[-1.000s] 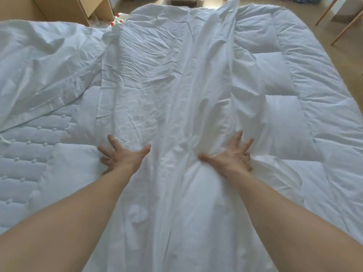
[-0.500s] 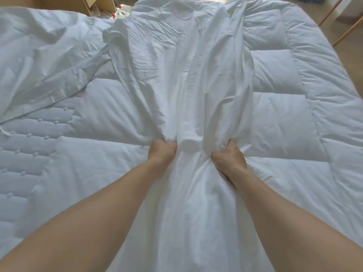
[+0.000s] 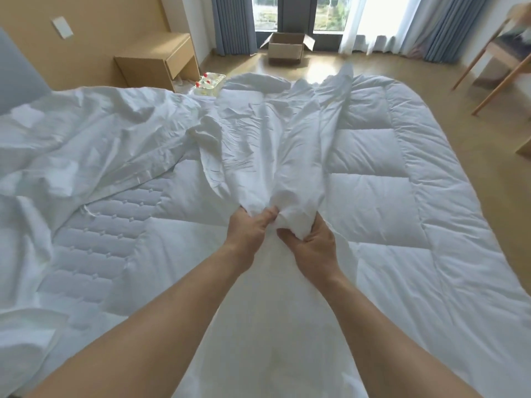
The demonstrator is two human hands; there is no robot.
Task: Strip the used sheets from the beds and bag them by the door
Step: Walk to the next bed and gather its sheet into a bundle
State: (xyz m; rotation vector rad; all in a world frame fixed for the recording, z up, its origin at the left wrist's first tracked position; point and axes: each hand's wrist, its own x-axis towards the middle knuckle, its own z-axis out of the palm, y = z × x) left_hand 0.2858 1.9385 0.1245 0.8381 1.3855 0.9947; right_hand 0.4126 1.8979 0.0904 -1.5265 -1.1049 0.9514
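both hands are clenched on the sheet (image 3: 267, 156), which is bunched into a long, rope-like gather running up the middle of the bed. the left hand (image 3: 248, 229) has its fingers curled into the cloth, with the thumb pressed over a fold. the right hand (image 3: 313, 248) sits just beside it, fingers wrapped round a wad of the same cloth. the far end of the sheet trails to the far edge of the bed, lying over the puffy duvet (image 3: 379, 196). the near end runs back between the forearms toward the person.

this looks like the stripping step — gathering the sheet into a bundle, with bagging not yet begun. to the left a second rumpled cover (image 3: 74, 139) lies over the quilted mattress pad (image 3: 97, 248), so there is likely more linen to take off. no bag and no door show here.

the next move calls for drawing the far length in hand over hand without dragging the duvet along, then lifting the whole wad clear. past the bed stand a nightstand (image 3: 161, 61) and a cardboard box (image 3: 287, 45) by the window.
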